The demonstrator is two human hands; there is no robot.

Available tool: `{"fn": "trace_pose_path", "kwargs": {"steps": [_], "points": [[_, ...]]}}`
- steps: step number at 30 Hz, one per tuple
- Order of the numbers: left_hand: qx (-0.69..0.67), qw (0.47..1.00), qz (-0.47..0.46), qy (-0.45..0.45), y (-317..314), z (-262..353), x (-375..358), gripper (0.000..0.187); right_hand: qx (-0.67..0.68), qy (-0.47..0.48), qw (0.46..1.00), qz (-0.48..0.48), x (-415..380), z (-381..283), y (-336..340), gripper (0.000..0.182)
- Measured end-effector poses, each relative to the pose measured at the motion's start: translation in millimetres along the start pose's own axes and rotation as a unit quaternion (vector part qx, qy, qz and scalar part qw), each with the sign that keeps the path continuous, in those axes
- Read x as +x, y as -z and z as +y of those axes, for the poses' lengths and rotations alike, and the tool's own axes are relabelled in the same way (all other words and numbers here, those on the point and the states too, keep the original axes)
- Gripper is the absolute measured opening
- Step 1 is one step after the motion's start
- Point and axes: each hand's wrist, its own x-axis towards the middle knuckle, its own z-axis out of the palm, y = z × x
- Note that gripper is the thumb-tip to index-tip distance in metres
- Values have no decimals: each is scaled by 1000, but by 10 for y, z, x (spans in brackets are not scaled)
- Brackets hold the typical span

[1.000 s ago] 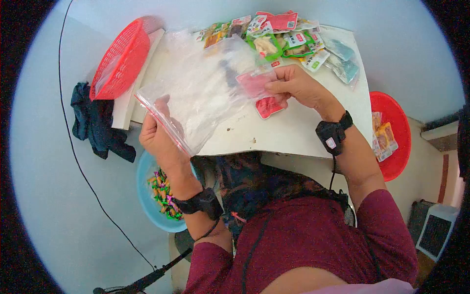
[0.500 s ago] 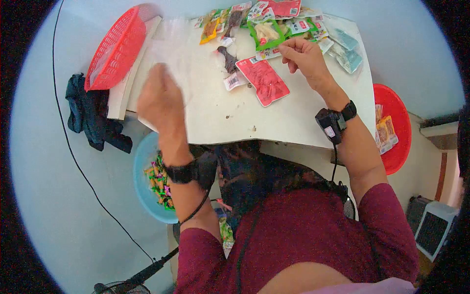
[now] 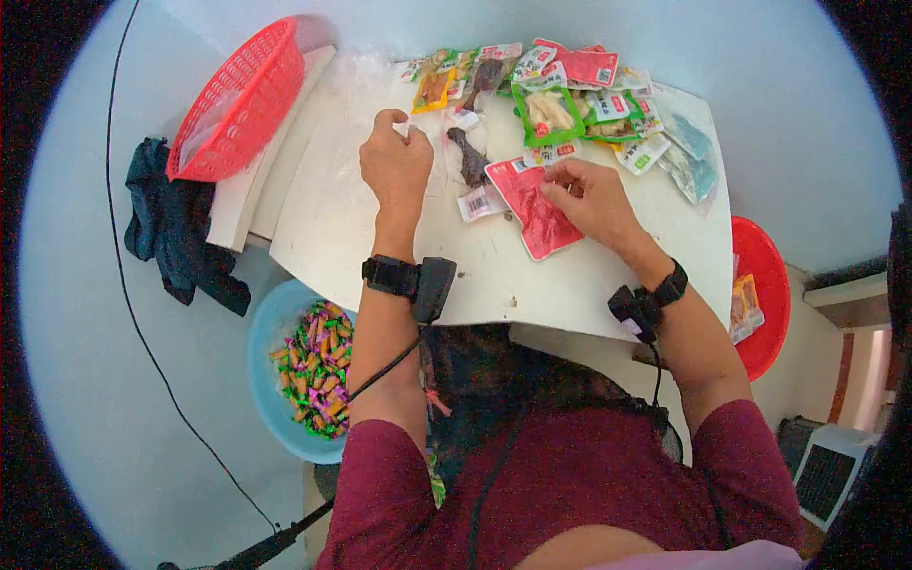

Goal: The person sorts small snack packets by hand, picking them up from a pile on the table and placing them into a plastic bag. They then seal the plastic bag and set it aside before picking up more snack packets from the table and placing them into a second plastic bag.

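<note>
As we hold our left hand (image 3: 393, 171) half-spread, our right hand (image 3: 596, 201), its grip unclear, overlaps the red packet (image 3: 528, 211), presumably set frontmost on the desk (image 3: 323, 228) for easy reach.

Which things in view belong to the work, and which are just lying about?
Likely in the work:
red packet by the right hand
dark packet near the left hand
packet pile

Likely just lying about:
red basket
dark cloth
blue basin

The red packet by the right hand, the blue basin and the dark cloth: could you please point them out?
Red packet (image 3: 528, 207): head view, its visible middle.
Blue basin (image 3: 264, 385): head view, its left inner wall.
Dark cloth (image 3: 171, 220): head view, its middle.
</note>
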Motion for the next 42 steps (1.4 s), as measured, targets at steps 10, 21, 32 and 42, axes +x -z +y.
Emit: {"fn": "trace_pose_path", "kwargs": {"steps": [10,21,32,42], "points": [[-63,997,31,-11,-182,-271,63,6,1,-45,999,-27,23,53,-41,19],[-132,990,29,44,-234,-416,34,10,114,-145,982,27,160,-141,20,18],[-110,992,21,65,-276,-411,-19,12,-45,-43,996,-59,1593,-536,-292,28],[-100,992,33,69,-321,-423,-11,12,-413,155,897,-22,2661,-212,-826,47]]}}
